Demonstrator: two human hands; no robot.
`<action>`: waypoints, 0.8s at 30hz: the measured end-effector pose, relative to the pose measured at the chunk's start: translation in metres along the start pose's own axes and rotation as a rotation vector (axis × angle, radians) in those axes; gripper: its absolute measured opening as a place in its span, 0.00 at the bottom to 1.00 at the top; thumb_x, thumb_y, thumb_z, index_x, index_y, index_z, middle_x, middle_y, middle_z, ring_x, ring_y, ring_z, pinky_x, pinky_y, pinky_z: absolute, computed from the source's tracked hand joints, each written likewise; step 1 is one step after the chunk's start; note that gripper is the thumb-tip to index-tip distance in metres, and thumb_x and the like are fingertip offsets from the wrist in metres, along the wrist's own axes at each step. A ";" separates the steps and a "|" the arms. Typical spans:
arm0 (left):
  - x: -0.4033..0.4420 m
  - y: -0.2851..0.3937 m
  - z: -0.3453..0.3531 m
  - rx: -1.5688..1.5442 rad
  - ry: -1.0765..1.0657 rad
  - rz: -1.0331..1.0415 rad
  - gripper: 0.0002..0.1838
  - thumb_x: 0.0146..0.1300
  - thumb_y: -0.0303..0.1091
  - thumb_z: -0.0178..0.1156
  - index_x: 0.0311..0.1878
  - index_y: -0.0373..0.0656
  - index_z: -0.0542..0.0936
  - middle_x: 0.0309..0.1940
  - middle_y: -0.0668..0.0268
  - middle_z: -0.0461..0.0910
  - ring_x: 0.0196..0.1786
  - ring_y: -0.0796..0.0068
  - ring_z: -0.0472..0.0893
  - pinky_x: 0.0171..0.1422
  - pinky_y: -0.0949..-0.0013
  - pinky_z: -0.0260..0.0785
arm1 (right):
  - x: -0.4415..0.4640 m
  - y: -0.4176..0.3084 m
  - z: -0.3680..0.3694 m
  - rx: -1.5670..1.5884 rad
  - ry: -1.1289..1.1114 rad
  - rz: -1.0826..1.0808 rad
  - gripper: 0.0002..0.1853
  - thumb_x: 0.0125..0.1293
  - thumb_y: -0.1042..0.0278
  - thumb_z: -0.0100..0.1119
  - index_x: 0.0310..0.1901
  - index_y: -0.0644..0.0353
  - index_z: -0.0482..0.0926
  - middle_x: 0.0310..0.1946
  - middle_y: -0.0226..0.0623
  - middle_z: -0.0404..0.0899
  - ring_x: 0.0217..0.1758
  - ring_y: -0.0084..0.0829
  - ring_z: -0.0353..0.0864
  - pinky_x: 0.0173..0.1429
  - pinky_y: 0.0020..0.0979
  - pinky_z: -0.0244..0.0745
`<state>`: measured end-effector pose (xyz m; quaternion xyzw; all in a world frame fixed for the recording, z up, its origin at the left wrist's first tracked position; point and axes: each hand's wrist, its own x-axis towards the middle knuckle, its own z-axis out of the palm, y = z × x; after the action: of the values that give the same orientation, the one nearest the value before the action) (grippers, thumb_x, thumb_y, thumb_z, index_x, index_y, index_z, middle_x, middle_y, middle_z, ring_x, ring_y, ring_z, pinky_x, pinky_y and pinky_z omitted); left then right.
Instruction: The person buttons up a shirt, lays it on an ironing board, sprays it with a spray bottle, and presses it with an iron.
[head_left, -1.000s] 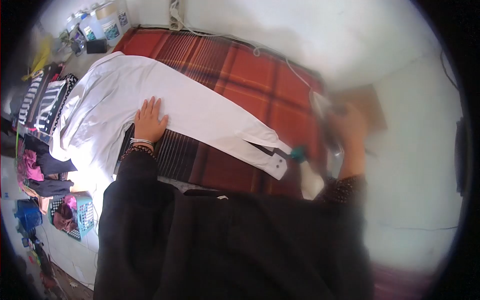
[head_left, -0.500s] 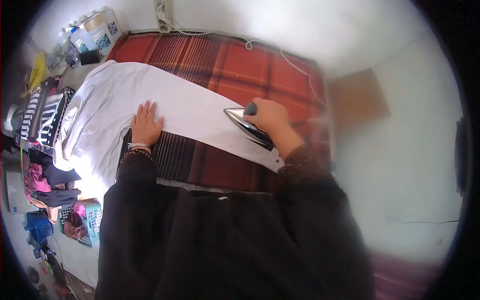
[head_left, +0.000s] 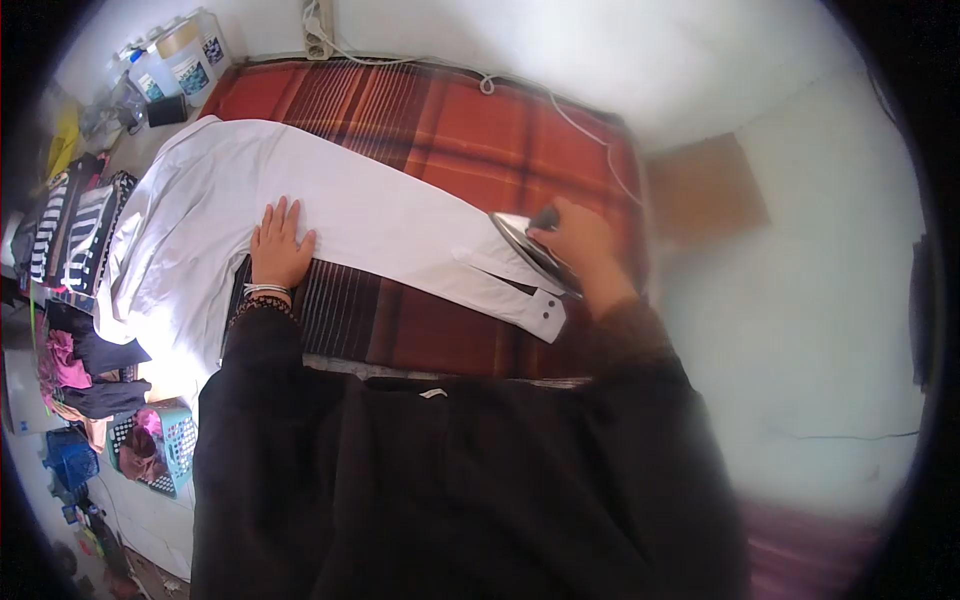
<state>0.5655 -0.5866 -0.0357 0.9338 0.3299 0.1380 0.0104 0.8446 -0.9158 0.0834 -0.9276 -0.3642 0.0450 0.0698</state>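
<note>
A white long-sleeved shirt (head_left: 370, 210) lies with one sleeve stretched flat across a red plaid blanket (head_left: 470, 130). My left hand (head_left: 281, 245) rests on the sleeve near its lower edge, fingers spread and flat. My right hand (head_left: 580, 245) is wrapped round the dark handle of a clothes iron (head_left: 530, 250). The iron's pointed tip faces up and left, over the sleeve's upper edge near the cuff. The cuff (head_left: 546, 316), with two dark buttons and an open slit beside it, lies below the iron. My right fingers are partly hidden and slightly blurred.
At the left are folded striped clothes (head_left: 85, 235), a basket of clothes (head_left: 180, 445) and a blue basket (head_left: 72, 458). Plastic jugs (head_left: 185, 65) stand at the back left. A white cord (head_left: 487, 84) runs along the back edge from a power strip (head_left: 317, 30).
My right hand has moved the iron right, toward the sleeve's end, uncovering the slit and the buttoned cuff. My left hand stays flat on the sleeve. The view has shifted slightly.
</note>
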 end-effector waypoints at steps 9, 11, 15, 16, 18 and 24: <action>-0.001 -0.001 0.001 -0.020 0.025 0.042 0.31 0.61 0.48 0.52 0.67 0.49 0.63 0.69 0.59 0.59 0.70 0.51 0.57 0.68 0.45 0.52 | -0.039 -0.090 -0.034 0.091 -0.109 -0.060 0.21 0.50 0.49 0.65 0.39 0.55 0.77 0.38 0.42 0.81 0.44 0.44 0.79 0.47 0.43 0.72; 0.002 -0.001 -0.001 -0.014 0.019 0.036 0.31 0.61 0.48 0.52 0.67 0.48 0.63 0.68 0.57 0.59 0.70 0.50 0.58 0.68 0.45 0.53 | -0.060 -0.105 -0.007 0.047 -0.106 -0.186 0.22 0.51 0.48 0.65 0.40 0.56 0.76 0.37 0.43 0.81 0.44 0.44 0.79 0.47 0.43 0.72; 0.001 -0.007 0.005 0.002 0.047 0.070 0.31 0.62 0.49 0.50 0.66 0.47 0.63 0.68 0.56 0.59 0.69 0.48 0.58 0.67 0.45 0.53 | -0.081 -0.120 0.016 0.088 -0.153 -0.164 0.22 0.53 0.47 0.64 0.41 0.56 0.75 0.35 0.44 0.81 0.42 0.44 0.80 0.45 0.43 0.74; 0.000 -0.007 0.006 0.007 0.039 0.064 0.31 0.63 0.49 0.50 0.66 0.47 0.63 0.68 0.56 0.59 0.69 0.48 0.58 0.67 0.45 0.53 | -0.087 -0.118 0.009 0.082 -0.193 -0.077 0.23 0.53 0.46 0.64 0.41 0.56 0.75 0.36 0.44 0.81 0.42 0.45 0.80 0.45 0.43 0.74; 0.002 -0.005 0.005 0.011 0.029 0.090 0.31 0.63 0.50 0.49 0.66 0.47 0.63 0.68 0.55 0.59 0.69 0.47 0.58 0.67 0.45 0.53 | -0.099 -0.106 0.002 0.083 -0.242 0.074 0.24 0.53 0.45 0.63 0.41 0.57 0.76 0.36 0.44 0.81 0.42 0.45 0.80 0.44 0.43 0.74; -0.002 -0.003 0.000 0.036 -0.030 0.055 0.32 0.64 0.53 0.46 0.68 0.49 0.61 0.70 0.57 0.56 0.72 0.51 0.54 0.70 0.43 0.47 | -0.153 -0.032 0.009 0.109 -0.119 0.269 0.21 0.54 0.47 0.61 0.41 0.56 0.78 0.39 0.43 0.81 0.44 0.43 0.80 0.47 0.42 0.73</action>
<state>0.5627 -0.5853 -0.0367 0.9445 0.3064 0.1183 -0.0054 0.7106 -0.9962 0.0845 -0.9586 -0.2369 0.1284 0.0918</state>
